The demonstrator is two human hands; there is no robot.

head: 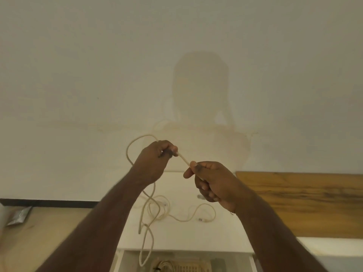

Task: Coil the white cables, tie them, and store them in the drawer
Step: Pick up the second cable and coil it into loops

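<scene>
1. Pinching a short taut stretch of white cable [184, 159] between both hands, raised above the worktop [182, 238]; left hand [155, 163] closed around it up high, right hand [212, 181] clamped on it lower and just beside, fingers curled.
2. Looping out from the left fist in a wide arc, then hanging slack down past the left forearm, its lowest bend dangling over the open drawer [184, 262].
3. Lying loose on the white worktop below the hands, a second tangle of cable [176, 213] with a small connector [202, 219] at its end.
4. Showing inside the drawer: a coiled, tied bundle [167, 265].
5. Flanking to the right, a wooden board [306, 201]; far left, a silvery packet [18, 215].
</scene>
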